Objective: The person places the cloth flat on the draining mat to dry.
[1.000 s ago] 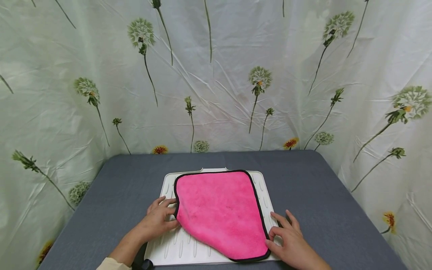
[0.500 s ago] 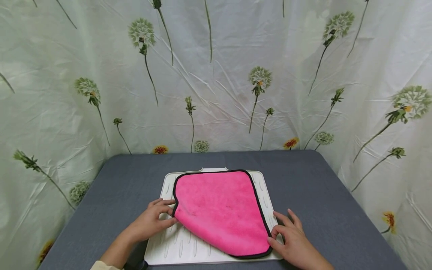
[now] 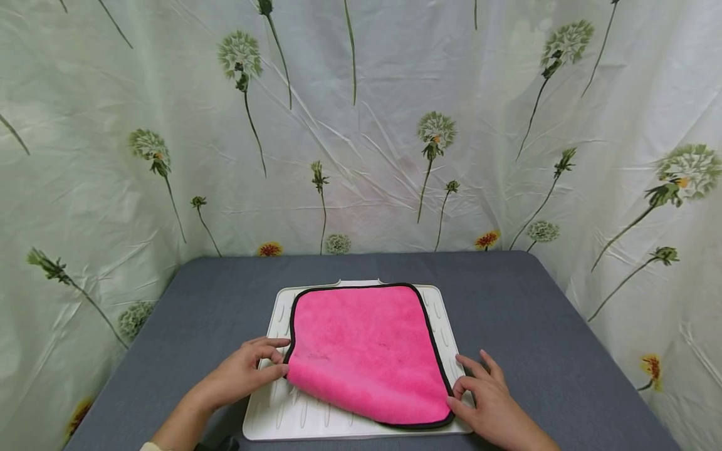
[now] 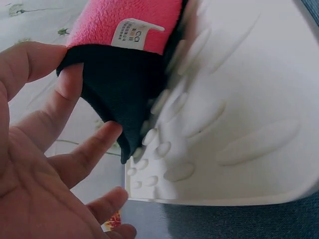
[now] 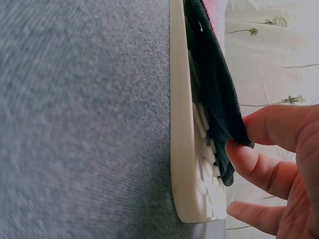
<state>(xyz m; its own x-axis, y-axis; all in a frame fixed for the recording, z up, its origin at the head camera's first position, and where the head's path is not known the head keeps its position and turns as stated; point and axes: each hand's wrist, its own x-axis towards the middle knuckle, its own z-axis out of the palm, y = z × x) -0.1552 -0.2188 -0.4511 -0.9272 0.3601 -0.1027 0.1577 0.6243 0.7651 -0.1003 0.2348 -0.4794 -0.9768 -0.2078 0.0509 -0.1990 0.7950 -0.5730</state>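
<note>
A pink plush cloth with black edging lies over a white ribbed tray. My left hand pinches the cloth's near left corner between thumb and index finger, holding it raised off the tray. The left wrist view shows the cloth's dark underside and a small white tag, with the other fingers spread. At the near right corner my right hand pinches the black edge, lifted slightly above the tray's ribs. The near side of the cloth curves upward between both hands.
A grey cloth-covered table lies around the tray. Behind it and to both sides hangs a white curtain printed with dandelions. A raised lip with a notch marks the tray's far edge.
My left hand has moved left and slightly nearer with the cloth's corner, pulling the near edge straighter. The right hand has shifted a little to the right, still pinching its corner.
</note>
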